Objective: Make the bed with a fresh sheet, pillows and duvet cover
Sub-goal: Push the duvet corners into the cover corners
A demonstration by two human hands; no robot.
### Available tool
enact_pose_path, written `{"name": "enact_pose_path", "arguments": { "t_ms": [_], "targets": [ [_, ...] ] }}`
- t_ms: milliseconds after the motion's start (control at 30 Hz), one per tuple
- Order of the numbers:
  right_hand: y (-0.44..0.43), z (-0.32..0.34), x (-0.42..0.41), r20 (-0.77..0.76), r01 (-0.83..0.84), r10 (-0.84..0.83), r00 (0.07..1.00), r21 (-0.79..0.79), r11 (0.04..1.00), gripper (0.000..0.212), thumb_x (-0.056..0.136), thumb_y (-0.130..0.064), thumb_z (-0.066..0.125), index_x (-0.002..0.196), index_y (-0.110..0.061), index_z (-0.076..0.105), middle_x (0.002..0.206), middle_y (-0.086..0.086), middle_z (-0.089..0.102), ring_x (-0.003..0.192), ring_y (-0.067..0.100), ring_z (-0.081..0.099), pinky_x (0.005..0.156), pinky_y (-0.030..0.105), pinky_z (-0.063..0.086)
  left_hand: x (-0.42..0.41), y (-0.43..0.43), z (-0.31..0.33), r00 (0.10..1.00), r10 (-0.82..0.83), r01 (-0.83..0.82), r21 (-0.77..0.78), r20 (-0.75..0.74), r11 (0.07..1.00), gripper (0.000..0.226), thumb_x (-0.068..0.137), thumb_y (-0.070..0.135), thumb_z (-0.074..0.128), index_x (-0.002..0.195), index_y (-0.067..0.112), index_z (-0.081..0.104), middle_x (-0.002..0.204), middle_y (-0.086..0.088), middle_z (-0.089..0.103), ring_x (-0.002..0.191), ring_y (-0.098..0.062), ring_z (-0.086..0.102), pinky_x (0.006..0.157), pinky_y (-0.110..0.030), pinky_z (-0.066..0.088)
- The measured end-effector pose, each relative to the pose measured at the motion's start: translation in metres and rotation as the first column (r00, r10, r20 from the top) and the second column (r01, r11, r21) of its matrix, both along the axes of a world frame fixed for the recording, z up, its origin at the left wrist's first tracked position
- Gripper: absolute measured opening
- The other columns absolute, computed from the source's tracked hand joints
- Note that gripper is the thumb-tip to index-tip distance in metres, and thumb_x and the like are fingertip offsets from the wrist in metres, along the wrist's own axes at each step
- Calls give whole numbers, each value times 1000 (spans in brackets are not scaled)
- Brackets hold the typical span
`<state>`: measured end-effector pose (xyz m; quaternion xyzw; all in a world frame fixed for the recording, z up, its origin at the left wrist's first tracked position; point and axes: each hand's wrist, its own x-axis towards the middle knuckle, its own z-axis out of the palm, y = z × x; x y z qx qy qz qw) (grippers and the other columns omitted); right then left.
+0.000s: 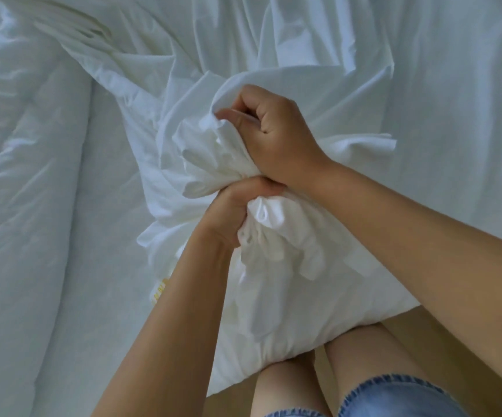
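Crumpled duvet [24,182] lies left on the bed; wrinkled sheet [424,70] beyond. Left hand [231,212] and right hand [276,136] both clench the bunched pillowcase [213,164]. Pillow [273,335] leans against bare knees [285,383].

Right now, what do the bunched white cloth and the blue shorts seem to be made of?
The bunched white cloth looks like thin woven cotton or a blend, matte; it crumples into creases where the left hand and right hand grip it. The blue shorts look like denim, with a frayed hem.
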<state>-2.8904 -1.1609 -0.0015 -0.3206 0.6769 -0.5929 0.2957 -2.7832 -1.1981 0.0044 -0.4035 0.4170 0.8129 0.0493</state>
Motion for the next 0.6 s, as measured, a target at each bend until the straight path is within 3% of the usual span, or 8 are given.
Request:
{"name": "enact_pose_path", "arguments": {
  "t_ms": [67, 133, 267, 333, 400, 467, 533, 600],
  "targets": [
    [-10, 5, -5, -56, -104, 106, 993, 32, 994, 30, 91, -22, 61, 69, -10, 46, 55, -12, 38, 52, 3, 37, 59, 14, 32, -4, -2, 3, 996, -70, 69, 34, 49, 997, 19, 46, 6, 63, 61, 11, 74, 62, -4, 69, 60, -16, 68, 57, -25, 54],
    [-24, 11, -10, -68, -109, 110, 992, 26, 994, 35, 92, -23, 61, 63, -15, 42, 52, -15, 34, 49, 0, 37, 57, 13, 31, -6, -11, 7, 988, -126, 128, -18, 88, 992, 13, 41, 7, 65, 52, 9, 72, 55, -3, 66, 52, -11, 66, 51, -19, 51],
    [-38, 21, -9, 88, 183, -177, 980, -63, 981, 45, 94, -23, 56, 59, -23, 29, 52, -13, 31, 50, 1, 33, 54, 21, 32, -1, -24, 12, 981, -164, 155, 91, 104, 984, 36, 36, 17, 84, 70, 8, 77, 73, -8, 71, 70, -18, 70, 64, -27, 55],
    [-25, 17, -11, 176, 227, -220, 959, -22, 974, 39, 94, -28, 56, 63, -21, 34, 55, -14, 35, 54, 2, 36, 57, 22, 34, 9, -25, 14, 978, -121, 110, 78, 168, 991, 22, 40, 14, 74, 62, 7, 74, 63, -7, 68, 62, -16, 68, 58, -24, 54],
    [4, 7, -15, 239, 26, -38, 970, 53, 998, 31, 88, -40, 61, 72, -20, 45, 60, -16, 41, 56, -3, 39, 58, 15, 35, 18, -27, 13, 971, -40, 41, 3, 236, 999, 2, 37, 7, 63, 39, 5, 63, 44, 0, 59, 45, -6, 61, 45, -15, 47],
    [35, 1, -16, 323, -247, 189, 928, 149, 957, 33, 79, -50, 66, 79, -22, 49, 62, -21, 48, 56, -6, 45, 56, 10, 35, 25, -33, 9, 968, 57, -35, -93, 246, 995, 7, 34, 4, 57, 29, 8, 56, 38, 4, 54, 38, -1, 55, 42, -12, 44],
    [55, -6, -14, 230, -295, 237, 944, 264, 918, 34, 77, -47, 68, 91, -20, 54, 79, -20, 50, 74, 2, 51, 65, 14, 38, 27, -34, 7, 974, 71, -48, -111, 213, 993, 5, 32, 9, 59, 35, 10, 63, 47, 5, 61, 47, 0, 60, 47, -11, 47],
    [67, -5, -6, -44, -76, 93, 995, 302, 950, 48, 79, -40, 72, 113, -10, 56, 101, -5, 49, 99, 19, 50, 84, 22, 38, 25, -27, 7, 991, 23, -9, -109, 134, 994, 13, 49, 8, 62, 44, 17, 71, 57, 8, 68, 57, 1, 65, 52, -12, 50]
  ]
}}
